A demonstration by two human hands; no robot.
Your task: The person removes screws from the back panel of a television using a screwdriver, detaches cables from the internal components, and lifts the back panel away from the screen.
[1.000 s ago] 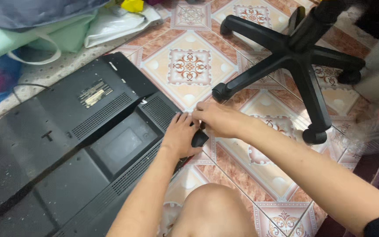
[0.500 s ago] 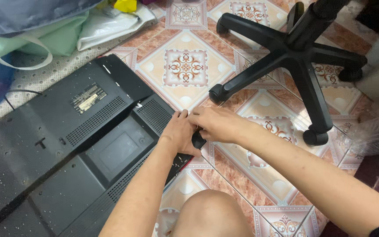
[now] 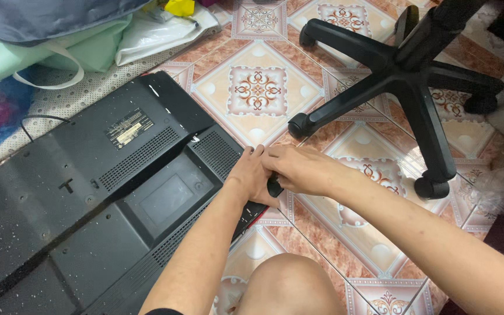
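Note:
A large black flat-screen television [image 3: 88,192] lies face down on the tiled floor, its vented back cover up. Both hands meet at its right edge. My left hand [image 3: 251,175] rests on the edge of the back cover, fingers curled against it. My right hand [image 3: 298,169] is closed around a small black object [image 3: 275,186] held against that same edge; what the object is cannot be told. My bare knee [image 3: 290,286] shows at the bottom.
A black office chair base [image 3: 403,87] with castors stands on the patterned tiles at the upper right. Plastic bags and a grey cloth bundle [image 3: 59,35] lie on a mat at the upper left. A thin black cable [image 3: 36,119] runs near the television's top edge.
The view has shifted slightly; both hands stay at the television's right edge, with the right hand still closed on the small black object.

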